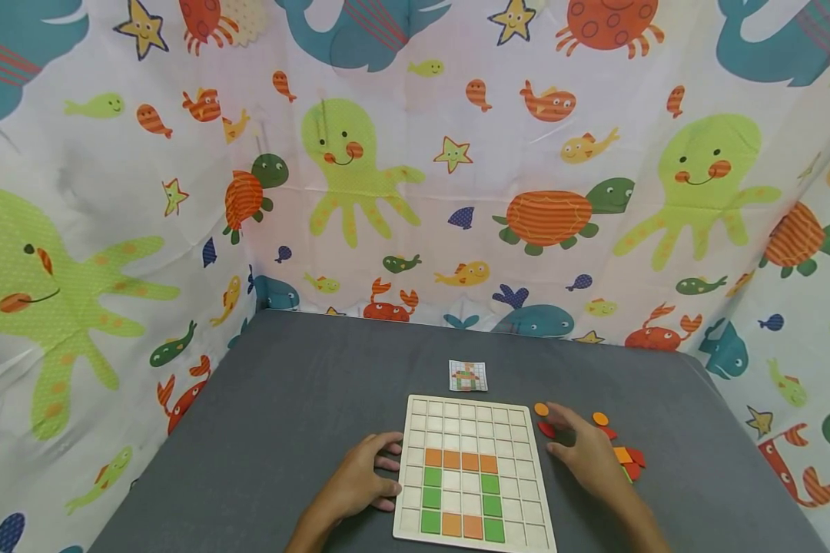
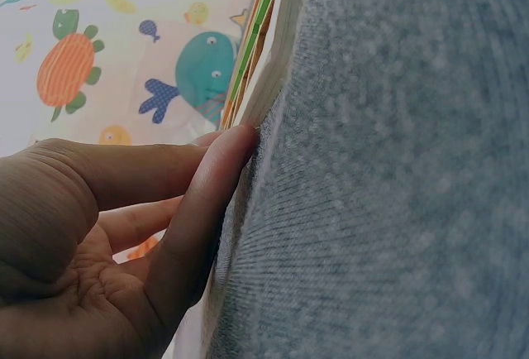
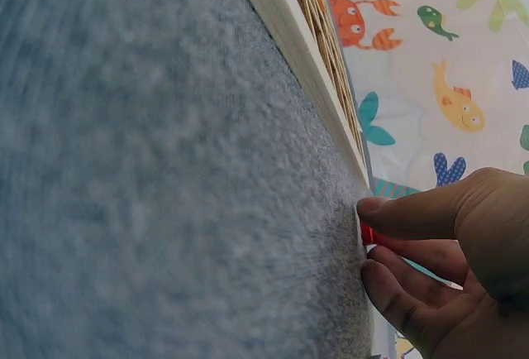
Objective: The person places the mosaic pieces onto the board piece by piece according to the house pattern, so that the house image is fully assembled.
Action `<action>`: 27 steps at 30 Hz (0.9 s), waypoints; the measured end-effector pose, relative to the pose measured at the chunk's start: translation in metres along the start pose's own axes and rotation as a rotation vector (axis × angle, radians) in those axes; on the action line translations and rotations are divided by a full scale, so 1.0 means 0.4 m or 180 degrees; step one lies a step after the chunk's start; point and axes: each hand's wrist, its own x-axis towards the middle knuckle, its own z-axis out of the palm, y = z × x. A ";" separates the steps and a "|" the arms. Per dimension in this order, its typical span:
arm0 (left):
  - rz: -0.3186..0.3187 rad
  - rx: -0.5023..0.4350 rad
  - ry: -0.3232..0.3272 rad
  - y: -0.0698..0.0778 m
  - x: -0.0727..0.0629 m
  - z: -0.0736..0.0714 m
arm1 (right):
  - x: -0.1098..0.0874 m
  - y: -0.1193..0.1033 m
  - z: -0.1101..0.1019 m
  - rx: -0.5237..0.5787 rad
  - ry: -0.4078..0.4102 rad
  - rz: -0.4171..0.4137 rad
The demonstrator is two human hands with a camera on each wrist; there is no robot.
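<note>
A pale wooden grid board (image 1: 459,422) lies on the grey table, holding orange squares (image 1: 451,459) and green squares (image 1: 432,498). My left hand (image 1: 356,476) is at the board's left edge, its fingertips touching the rim, as the left wrist view also shows. To the right of the board, my right hand (image 1: 588,453) rests low over the table with thumb and fingers apart. A red piece (image 1: 546,429) lies in front of that gap, and an orange disc (image 1: 541,409) is by the index fingertip. In the right wrist view the red piece (image 3: 367,232) shows between thumb and fingers.
A small card (image 1: 467,376) printed with a coloured grid pattern lies behind the board. Beyond my right hand are another orange disc (image 1: 599,418) and a loose cluster of red and orange pieces (image 1: 632,458). A sea-animal curtain (image 1: 456,153) surrounds the table.
</note>
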 end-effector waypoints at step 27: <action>-0.0007 0.0010 0.0010 0.000 0.001 0.002 | -0.009 0.011 -0.020 -0.0144 -0.0190 -0.0012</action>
